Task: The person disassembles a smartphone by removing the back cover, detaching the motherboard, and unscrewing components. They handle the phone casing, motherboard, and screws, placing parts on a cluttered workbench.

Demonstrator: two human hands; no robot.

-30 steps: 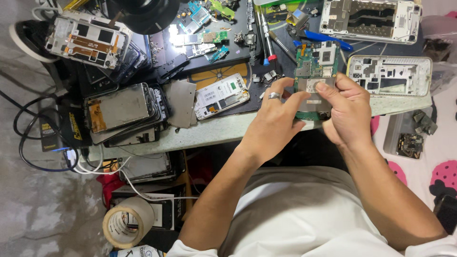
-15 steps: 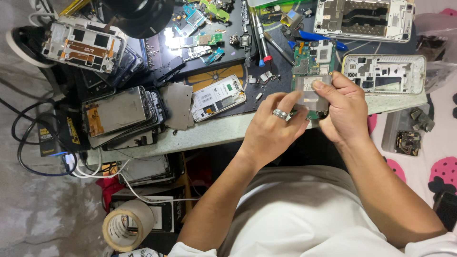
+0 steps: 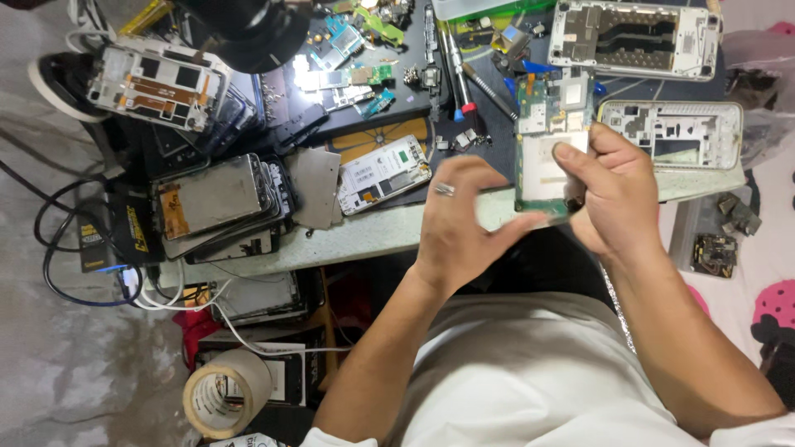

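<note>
Both hands are over the front edge of a cluttered repair bench [image 3: 373,236]. My right hand [image 3: 617,194] grips a green phone circuit board [image 3: 546,136] with a pale metal shield, thumb pressed on its face. My left hand [image 3: 460,223], a ring on one finger, pinches the board's lower edge with its fingertips. The board stands tilted above the bench edge, its lower part hidden by my fingers.
White phone frames lie at the right [image 3: 675,132] and top right [image 3: 633,37]. A stack of phone screens [image 3: 215,203], an opened phone [image 3: 385,174], screwdrivers [image 3: 451,62], loose small parts and black cables [image 3: 74,248] crowd the left. A tape roll [image 3: 224,393] sits below.
The board has been lifted and turned more upright. My left hand slid from the board's top down to its lower edge, and my right thumb moved onto its face.
</note>
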